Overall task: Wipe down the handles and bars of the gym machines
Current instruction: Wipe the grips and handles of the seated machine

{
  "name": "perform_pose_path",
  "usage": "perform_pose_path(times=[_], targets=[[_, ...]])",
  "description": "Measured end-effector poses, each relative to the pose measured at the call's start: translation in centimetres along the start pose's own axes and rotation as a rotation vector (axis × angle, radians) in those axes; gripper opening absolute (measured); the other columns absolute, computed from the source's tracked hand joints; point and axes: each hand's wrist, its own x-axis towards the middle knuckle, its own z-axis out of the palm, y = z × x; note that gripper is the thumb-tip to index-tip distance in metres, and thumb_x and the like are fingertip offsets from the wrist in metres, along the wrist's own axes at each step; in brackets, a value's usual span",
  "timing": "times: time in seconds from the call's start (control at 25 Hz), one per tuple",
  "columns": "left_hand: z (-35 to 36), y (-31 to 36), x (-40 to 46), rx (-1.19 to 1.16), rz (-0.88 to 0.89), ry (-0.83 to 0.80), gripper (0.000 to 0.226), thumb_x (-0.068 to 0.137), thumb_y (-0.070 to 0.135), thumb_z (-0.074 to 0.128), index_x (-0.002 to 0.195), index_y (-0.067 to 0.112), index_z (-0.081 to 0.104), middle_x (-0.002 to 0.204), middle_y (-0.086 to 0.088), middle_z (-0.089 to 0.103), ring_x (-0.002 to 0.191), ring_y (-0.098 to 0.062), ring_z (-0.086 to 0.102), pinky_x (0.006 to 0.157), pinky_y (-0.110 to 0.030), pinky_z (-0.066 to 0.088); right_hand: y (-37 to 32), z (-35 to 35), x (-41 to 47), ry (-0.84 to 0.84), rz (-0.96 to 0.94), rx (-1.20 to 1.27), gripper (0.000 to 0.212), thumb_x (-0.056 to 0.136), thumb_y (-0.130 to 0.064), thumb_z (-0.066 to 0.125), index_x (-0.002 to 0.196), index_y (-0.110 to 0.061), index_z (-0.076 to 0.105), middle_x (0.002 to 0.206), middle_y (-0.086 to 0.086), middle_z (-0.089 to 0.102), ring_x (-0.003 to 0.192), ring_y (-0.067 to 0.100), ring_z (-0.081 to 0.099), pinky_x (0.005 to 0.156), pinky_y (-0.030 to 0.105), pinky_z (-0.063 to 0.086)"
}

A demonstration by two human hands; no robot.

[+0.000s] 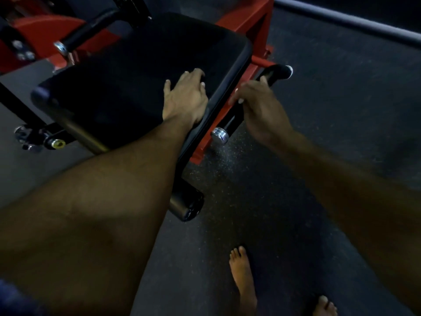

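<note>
Your left hand [185, 96] rests on the seat pad [127, 87], near its right edge. Just right of the pad runs the handle [272, 75], with your right hand [259, 108] on it. Your feet [242, 277] stand on the floor [319, 133] nearer you.

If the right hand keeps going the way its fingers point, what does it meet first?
Most likely the black handle grip: the right hand already reaches along that bar, thumb near it. Actual contact is unclear in this dim view.

A dark speckled rubber floor [284, 179] is seen below, and two bare feet [242, 277] are planted on it near the bottom edge.
</note>
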Motion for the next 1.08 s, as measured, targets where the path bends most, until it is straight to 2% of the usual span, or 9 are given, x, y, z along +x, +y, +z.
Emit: perform_pose_path(times=[0.12, 0.24, 0.32, 0.48, 0.56, 0.64, 0.76, 0.92, 1.08], targets=[[0.2, 0.1, -0.3, 0.036, 0.012, 0.024, 0.03, 0.108, 0.027, 0.032, 0.132, 0.024, 0.048, 0.133, 0.004, 0.059, 0.135, -0.014, 0.046, 0.122, -0.056, 0.019, -3.8, 0.9, -3.5, -0.034, -0.1, 0.056, 0.044, 0.089, -0.001, 0.032, 0.113, -0.003, 0.068, 0.109, 0.014, 0.064, 0.114, 0.027, 0.056, 0.126, 0.048, 0.015], [0.3, 0.2, -0.2, 0.044, -0.002, 0.024, 0.031, 0.109, 0.032, 0.028, 0.131, 0.023, 0.048, 0.135, 0.004, 0.058, 0.138, -0.015, 0.044, 0.123, -0.056, 0.017, -5.7, 1.1, -4.4, -0.224, -0.351, -0.087, 0.046, 0.094, -0.018, 0.035, 0.121, -0.002, 0.068, 0.113, 0.013, 0.066, 0.113, 0.029, 0.056, 0.118, 0.042, 0.031], [0.4, 0.1, -0.2, 0.024, -0.019, 0.002, 0.034, 0.11, 0.039, 0.024, 0.128, 0.024, 0.049, 0.135, 0.004, 0.058, 0.141, -0.015, 0.042, 0.124, -0.057, 0.014, -5.5, 0.2, -3.0, -0.393, -0.528, -0.284, 0.044, 0.092, -0.02, 0.037, 0.118, -0.005, 0.071, 0.115, 0.01, 0.067, 0.112, 0.03, 0.057, 0.106, 0.042, 0.041], [0.4, 0.2, -0.2, 0.0, -0.027, -0.032, 0.045, 0.109, 0.05, 0.021, 0.128, 0.023, 0.05, 0.14, 0.002, 0.056, 0.144, -0.018, 0.039, 0.124, -0.059, 0.011, -6.2, -1.3, -1.1, -0.696, -0.834, -0.608, 0.038, 0.09, -0.01, 0.043, 0.114, -0.013, 0.073, 0.121, 0.004, 0.069, 0.126, 0.027, 0.054, 0.118, 0.037, 0.024], [0.2, 0.1, 0.0, 0.025, -0.022, -0.042, 0.049, 0.109, 0.049, 0.022, 0.139, 0.02, 0.046, 0.152, -0.001, 0.049, 0.15, -0.019, 0.032, 0.125, -0.058, 0.008, -7.5, -1.8, -2.0, -0.718, -0.878, -0.744, 0.026, 0.085, -0.004, 0.056, 0.101, -0.01, 0.076, 0.108, 0.005, 0.073, 0.117, 0.026, 0.061, 0.118, 0.042, 0.032], [0.1, 0.2, -0.4, 0.025, -0.022, -0.088, 0.053, 0.11, 0.047, 0.022, 0.152, 0.019, 0.039, 0.164, -0.001, 0.035, 0.155, -0.019, 0.021, 0.125, -0.057, 0.005, -8.7, -3.4, -3.0, -0.665, -0.795, -0.618, 0.016, 0.074, 0.002, 0.066, 0.084, -0.007, 0.075, 0.092, 0.01, 0.074, 0.103, 0.028, 0.069, 0.113, 0.049, 0.041], [-0.3, 0.8, -1.9, 0.062, -0.042, -0.183, 0.057, 0.11, 0.045, 0.019, 0.16, 0.02, 0.031, 0.17, 0.001, 0.02, 0.158, -0.019, 0.013, 0.126, -0.058, 0.004, -8.5, -6.3, -5.7, -0.722, -0.345, -0.562, 0.021, 0.091, -0.004, 0.053, 0.101, -0.011, 0.071, 0.108, 0.008, 0.07, 0.111, 0.03, 0.063, 0.11, 0.038, 0.037], [-4.8, 3.9, -4.7, -0.133, -0.237, -0.321, 0.056, 0.109, 0.049, 0.024, 0.145, 0.014, 0.047, 0.155, -0.013, 0.046, 0.142, -0.034, 0.042, 0.114, -0.052, 0.029, -10.0, -11.5, -10.1, -0.453, 0.341, -0.024, 0.032, 0.094, 0.002, 0.055, 0.12, -0.012, 0.068, 0.112, 0.003, 0.064, 0.1, 0.013, 0.061, 0.083, 0.019, 0.049], [-11.1, 10.3, -10.3, -0.331, -0.183, -0.405, 0.04, 0.101, 0.051, 0.05, 0.129, 0.023, 0.057, 0.124, -0.006, 0.062, 0.108, -0.027, 0.06, 0.087, -0.035, 0.043, -15.5, -18.4, -14.1, -0.232, 0.424, 0.255, 0.028, 0.084, 0.007, 0.065, 0.096, -0.018, 0.065, 0.106, 0.0, 0.058, 0.091, 0.002, 0.063, 0.077, 0.021, 0.056]])
